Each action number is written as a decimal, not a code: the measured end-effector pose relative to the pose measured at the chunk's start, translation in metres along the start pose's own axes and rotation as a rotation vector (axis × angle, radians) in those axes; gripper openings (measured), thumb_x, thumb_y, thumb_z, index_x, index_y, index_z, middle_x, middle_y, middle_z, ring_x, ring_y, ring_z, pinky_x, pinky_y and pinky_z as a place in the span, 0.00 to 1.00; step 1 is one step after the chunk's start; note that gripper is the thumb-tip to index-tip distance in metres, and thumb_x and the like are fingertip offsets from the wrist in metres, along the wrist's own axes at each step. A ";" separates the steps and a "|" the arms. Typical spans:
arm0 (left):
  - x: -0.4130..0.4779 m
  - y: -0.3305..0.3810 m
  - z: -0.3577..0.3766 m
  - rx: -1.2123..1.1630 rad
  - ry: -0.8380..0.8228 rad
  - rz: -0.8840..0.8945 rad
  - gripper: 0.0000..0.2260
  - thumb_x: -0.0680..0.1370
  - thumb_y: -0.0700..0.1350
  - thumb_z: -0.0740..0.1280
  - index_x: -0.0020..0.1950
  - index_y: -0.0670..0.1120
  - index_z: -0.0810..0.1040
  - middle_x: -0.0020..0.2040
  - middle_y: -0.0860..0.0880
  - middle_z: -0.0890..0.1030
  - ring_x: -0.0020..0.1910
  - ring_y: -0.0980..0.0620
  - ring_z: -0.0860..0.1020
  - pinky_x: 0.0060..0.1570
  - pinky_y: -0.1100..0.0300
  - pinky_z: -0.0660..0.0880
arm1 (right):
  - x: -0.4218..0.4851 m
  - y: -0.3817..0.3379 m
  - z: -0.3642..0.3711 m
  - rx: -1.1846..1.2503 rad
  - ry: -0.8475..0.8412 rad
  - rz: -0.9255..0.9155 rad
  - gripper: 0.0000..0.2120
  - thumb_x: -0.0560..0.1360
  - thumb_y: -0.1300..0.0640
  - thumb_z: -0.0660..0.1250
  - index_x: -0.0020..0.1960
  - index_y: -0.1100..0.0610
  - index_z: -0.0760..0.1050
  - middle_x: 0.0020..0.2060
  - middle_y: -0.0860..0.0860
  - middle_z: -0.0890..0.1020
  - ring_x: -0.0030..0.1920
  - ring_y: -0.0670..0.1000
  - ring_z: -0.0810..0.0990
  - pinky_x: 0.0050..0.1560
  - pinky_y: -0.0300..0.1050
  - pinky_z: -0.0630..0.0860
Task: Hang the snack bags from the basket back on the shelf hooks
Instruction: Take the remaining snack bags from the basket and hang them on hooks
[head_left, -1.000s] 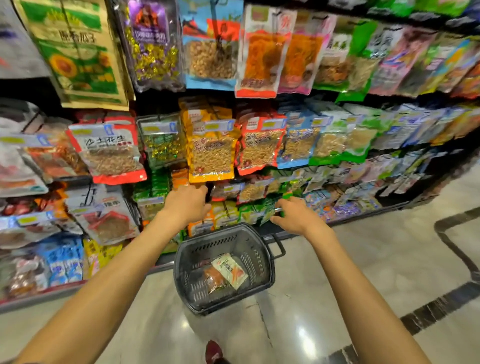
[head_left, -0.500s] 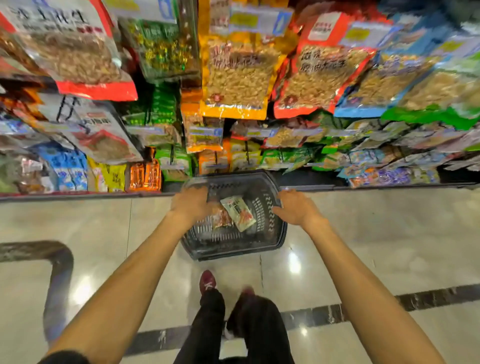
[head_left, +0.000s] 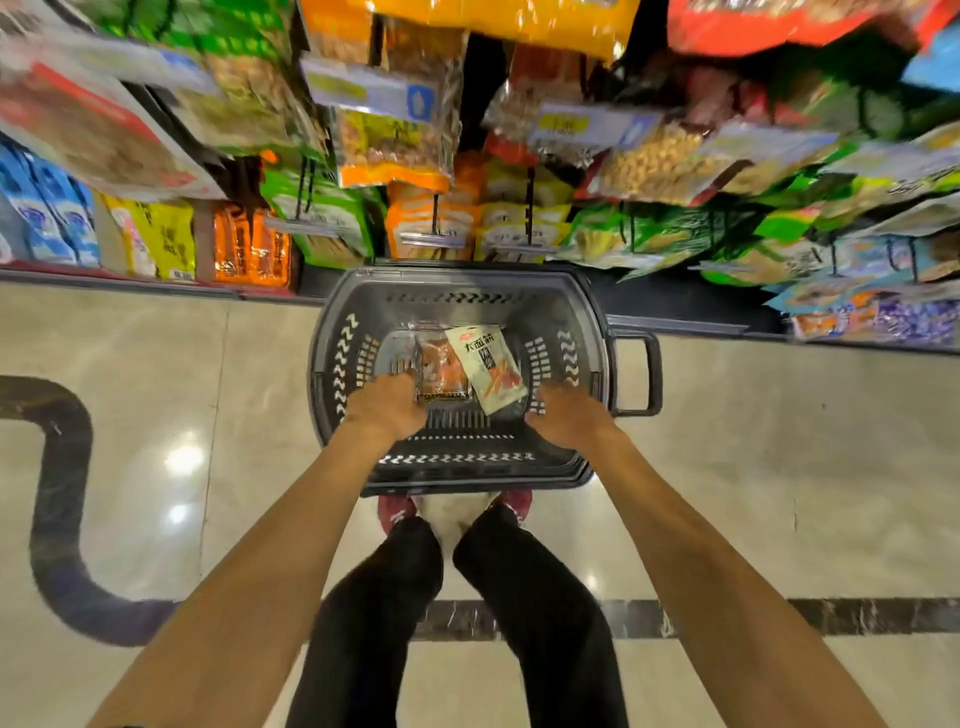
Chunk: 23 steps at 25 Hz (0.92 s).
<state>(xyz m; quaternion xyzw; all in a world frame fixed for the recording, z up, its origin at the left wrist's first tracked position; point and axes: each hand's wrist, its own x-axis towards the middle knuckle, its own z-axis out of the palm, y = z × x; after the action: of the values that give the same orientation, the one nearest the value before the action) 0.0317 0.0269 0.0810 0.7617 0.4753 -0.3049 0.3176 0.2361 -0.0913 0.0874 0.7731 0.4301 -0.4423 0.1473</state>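
Head view, looking straight down: a dark grey plastic shopping basket stands on the glossy tiled floor, just in front of the bottom edge of the snack shelf. Its folded handle sticks out on the right side.

Two snack bags lie flat on the basket's bottom. The orange snack bag is on the left. The white snack bag, printed with red lettering and orange sticks, lies tilted and overlaps its right edge.

Both arms reach down into the basket. The left hand is at the lower left corner of the orange bag with its fingers bent down over that corner; whether they have actually gripped it cannot be told, since the back of the hand covers them. The right hand is just beside the lower right corner of the white bag, its fingers loosely bent and holding nothing.

Above, rows of hanging snack packets fill the hooks, blurred. Below the basket show black trousers and red shoes.
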 end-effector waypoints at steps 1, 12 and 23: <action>0.021 -0.004 0.015 -0.008 -0.010 -0.008 0.16 0.79 0.49 0.63 0.65 0.43 0.74 0.58 0.40 0.80 0.57 0.39 0.79 0.53 0.50 0.76 | 0.023 0.006 0.012 -0.005 -0.009 0.006 0.23 0.79 0.49 0.60 0.72 0.58 0.67 0.66 0.61 0.75 0.64 0.63 0.75 0.62 0.55 0.75; 0.265 -0.051 0.146 -0.107 -0.015 -0.021 0.18 0.78 0.49 0.63 0.63 0.41 0.77 0.61 0.40 0.80 0.61 0.40 0.77 0.60 0.51 0.74 | 0.272 0.048 0.131 0.002 -0.012 0.113 0.20 0.80 0.50 0.59 0.69 0.57 0.73 0.64 0.59 0.78 0.65 0.60 0.77 0.62 0.51 0.73; 0.367 -0.076 0.231 -0.641 0.161 -0.264 0.24 0.76 0.49 0.71 0.69 0.44 0.70 0.64 0.42 0.77 0.62 0.41 0.76 0.63 0.52 0.71 | 0.399 0.085 0.164 0.199 0.009 0.214 0.33 0.75 0.50 0.70 0.74 0.58 0.62 0.61 0.58 0.80 0.60 0.59 0.79 0.60 0.49 0.76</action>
<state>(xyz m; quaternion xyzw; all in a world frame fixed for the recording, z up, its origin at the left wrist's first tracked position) 0.0571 0.0691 -0.3560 0.5769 0.6648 -0.1177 0.4597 0.3076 -0.0277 -0.3418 0.8273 0.2998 -0.4611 0.1142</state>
